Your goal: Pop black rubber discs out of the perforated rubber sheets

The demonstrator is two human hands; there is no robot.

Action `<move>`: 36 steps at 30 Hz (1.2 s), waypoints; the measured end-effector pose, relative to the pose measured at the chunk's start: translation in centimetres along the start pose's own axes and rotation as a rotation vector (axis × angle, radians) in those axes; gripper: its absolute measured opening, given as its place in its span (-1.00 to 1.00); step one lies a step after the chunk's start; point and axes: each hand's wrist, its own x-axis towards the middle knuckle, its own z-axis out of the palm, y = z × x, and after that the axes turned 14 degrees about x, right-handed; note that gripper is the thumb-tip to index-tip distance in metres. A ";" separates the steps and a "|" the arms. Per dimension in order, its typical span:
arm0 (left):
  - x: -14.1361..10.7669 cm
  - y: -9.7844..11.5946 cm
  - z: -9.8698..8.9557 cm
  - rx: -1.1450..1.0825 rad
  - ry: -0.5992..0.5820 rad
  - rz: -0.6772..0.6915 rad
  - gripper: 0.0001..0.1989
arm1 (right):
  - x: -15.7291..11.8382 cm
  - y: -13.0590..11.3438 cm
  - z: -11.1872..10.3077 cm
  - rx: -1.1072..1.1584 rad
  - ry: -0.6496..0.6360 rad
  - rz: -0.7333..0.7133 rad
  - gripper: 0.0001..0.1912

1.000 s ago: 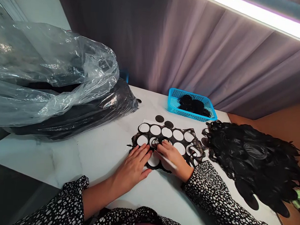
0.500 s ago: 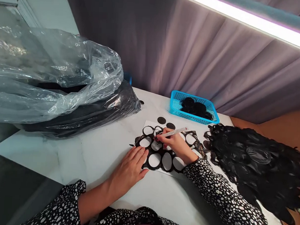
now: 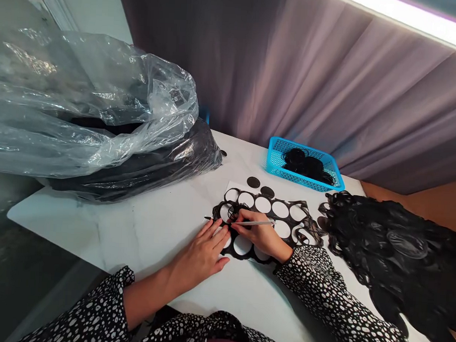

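Observation:
A black sheet [image 3: 271, 208] with rows of round holes lies over a white sheet [image 3: 233, 185] on the table. My left hand [image 3: 201, 255] rests flat on its lower left edge, fingers stretched out. In the fingers of my right hand [image 3: 265, 238] is a slim white pen-like tool [image 3: 255, 223], lying nearly level. Its tip is at the sheet beside my left fingertips, partly hidden by my fingers. Thin black loops [image 3: 242, 207] show just above my right fingers. Two black discs [image 3: 253, 182] lie beyond the sheet's far edge.
A blue basket [image 3: 305, 183] with black pieces stands at the back. To the right spreads a big heap of black cut-out material [image 3: 401, 254]. A large clear plastic bag [image 3: 139, 122] with dark contents covers the table's left rear. Behind hangs a grey curtain [image 3: 311, 84].
My right hand and the tool have moved down and left across the sheet, closer to my left fingertips, and the tool now lies flatter. The whole view has shifted slightly. My left hand stays on the sheet.

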 end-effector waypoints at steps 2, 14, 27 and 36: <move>-0.1 0.0 0.2 -0.010 0.023 0.003 -0.56 | 0.1 0.1 0.0 -0.034 -0.005 -0.022 -0.81; -0.1 -0.1 0.5 0.009 0.067 0.010 -0.60 | -0.2 0.0 -0.2 -0.566 -0.072 -0.359 -0.77; 5.6 -3.3 -1.6 -0.036 0.088 -0.028 -0.82 | -1.6 1.1 -11.3 0.515 0.761 0.271 -0.63; 13.8 -6.1 3.5 -0.205 0.062 0.081 -0.88 | -3.3 -1.7 -10.4 1.332 0.730 0.256 -0.84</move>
